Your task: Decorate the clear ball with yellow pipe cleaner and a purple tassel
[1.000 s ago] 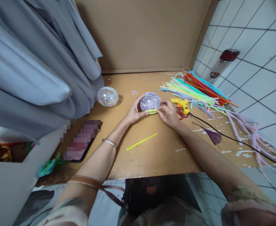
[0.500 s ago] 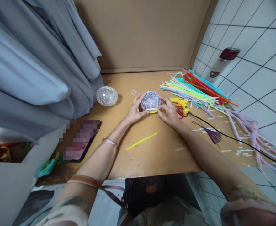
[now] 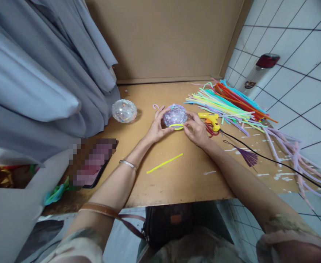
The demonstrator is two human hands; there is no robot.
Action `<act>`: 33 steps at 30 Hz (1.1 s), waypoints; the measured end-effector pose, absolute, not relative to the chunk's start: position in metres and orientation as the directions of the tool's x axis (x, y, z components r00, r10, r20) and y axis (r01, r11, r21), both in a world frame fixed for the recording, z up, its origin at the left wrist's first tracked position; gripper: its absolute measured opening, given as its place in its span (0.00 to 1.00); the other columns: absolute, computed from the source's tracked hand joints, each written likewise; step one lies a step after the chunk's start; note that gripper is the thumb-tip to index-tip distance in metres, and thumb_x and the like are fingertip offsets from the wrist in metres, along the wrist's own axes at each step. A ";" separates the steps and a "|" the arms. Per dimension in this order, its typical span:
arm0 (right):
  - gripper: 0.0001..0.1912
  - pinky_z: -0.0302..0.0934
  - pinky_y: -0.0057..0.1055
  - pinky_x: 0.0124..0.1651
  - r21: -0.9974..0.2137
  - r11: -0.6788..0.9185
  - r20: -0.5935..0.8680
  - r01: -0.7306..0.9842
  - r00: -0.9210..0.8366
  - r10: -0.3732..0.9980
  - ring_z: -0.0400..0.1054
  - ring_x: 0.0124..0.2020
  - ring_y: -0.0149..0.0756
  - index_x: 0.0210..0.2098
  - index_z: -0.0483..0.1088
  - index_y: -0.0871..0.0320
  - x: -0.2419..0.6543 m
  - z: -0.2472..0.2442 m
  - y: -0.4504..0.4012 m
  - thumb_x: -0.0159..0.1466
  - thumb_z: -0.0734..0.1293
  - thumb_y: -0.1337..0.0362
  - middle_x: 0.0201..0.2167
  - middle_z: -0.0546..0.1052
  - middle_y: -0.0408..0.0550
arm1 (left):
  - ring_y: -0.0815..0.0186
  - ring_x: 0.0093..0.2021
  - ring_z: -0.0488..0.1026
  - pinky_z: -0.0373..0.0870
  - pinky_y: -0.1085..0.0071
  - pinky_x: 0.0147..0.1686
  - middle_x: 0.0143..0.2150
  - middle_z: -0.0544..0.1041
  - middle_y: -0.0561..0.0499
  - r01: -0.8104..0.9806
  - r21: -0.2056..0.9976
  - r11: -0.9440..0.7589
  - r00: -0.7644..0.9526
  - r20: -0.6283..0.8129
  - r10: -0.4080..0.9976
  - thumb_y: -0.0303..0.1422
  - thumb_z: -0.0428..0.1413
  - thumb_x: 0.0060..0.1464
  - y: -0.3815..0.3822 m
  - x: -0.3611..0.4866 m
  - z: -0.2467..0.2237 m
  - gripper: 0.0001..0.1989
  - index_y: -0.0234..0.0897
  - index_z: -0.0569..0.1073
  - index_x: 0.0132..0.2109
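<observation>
The ball (image 3: 175, 115) is loosely cupped by the left hand (image 3: 156, 129), yellow strip (image 3: 178, 128) pinched by the right hand (image 3: 197, 131) — apparently being fitted; steadiness is needed.

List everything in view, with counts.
table: one, brown, centre
decorated ball: one, purple, centre
curved strip: one, yellow, ball's near edge
straight strip: one, yellow, table front
speckled ball: one, clear, table left
curled piece: one, lilac, table back
pipe cleaners: many, multicoloured, table right
scissors: one, red, table right
glue gun: one, yellow, over scissors
tassel: one, purple, table right
phone: one, dark, table left
tiled wall: one, white, right
bottle: one, clear, at wall
curtain: one, grey, left
board: one, brown, back
bag: one, black, below table
left hand: one, on decorated ball
right hand: one, on curved strip
</observation>
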State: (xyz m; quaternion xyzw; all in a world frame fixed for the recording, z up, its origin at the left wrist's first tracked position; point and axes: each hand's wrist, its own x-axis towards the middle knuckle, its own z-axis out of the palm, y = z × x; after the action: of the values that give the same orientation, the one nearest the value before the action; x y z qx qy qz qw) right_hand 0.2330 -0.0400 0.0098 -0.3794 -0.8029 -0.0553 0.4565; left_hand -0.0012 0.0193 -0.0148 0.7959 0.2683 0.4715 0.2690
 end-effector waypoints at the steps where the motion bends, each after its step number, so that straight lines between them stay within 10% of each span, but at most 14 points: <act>1: 0.05 0.72 0.53 0.59 -0.258 0.702 0.774 0.664 -0.292 0.561 0.73 0.60 0.52 0.36 0.73 0.55 0.233 0.010 -0.040 0.67 0.65 0.69 0.59 0.74 0.61 | 0.41 0.79 0.46 0.51 0.40 0.74 0.77 0.53 0.35 0.189 0.678 -0.710 0.407 0.604 0.685 0.58 0.67 0.49 0.018 -0.002 -0.012 0.48 0.47 0.62 0.71; 33: 0.06 0.69 0.55 0.59 -0.317 0.689 0.759 0.652 -0.261 0.596 0.72 0.56 0.51 0.37 0.72 0.54 0.234 0.010 -0.039 0.70 0.64 0.63 0.57 0.73 0.59 | 0.43 0.77 0.54 0.58 0.43 0.73 0.77 0.54 0.38 -0.039 0.793 -0.609 0.447 0.559 0.699 0.52 0.67 0.53 0.019 0.001 -0.012 0.46 0.50 0.61 0.74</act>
State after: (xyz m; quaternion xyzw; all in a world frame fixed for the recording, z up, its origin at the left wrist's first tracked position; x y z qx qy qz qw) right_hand 0.2345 -0.0392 0.0100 -0.3933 -0.7934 -0.0299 0.4635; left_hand 0.0007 0.0188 -0.0121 0.7583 0.2175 0.4788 0.3852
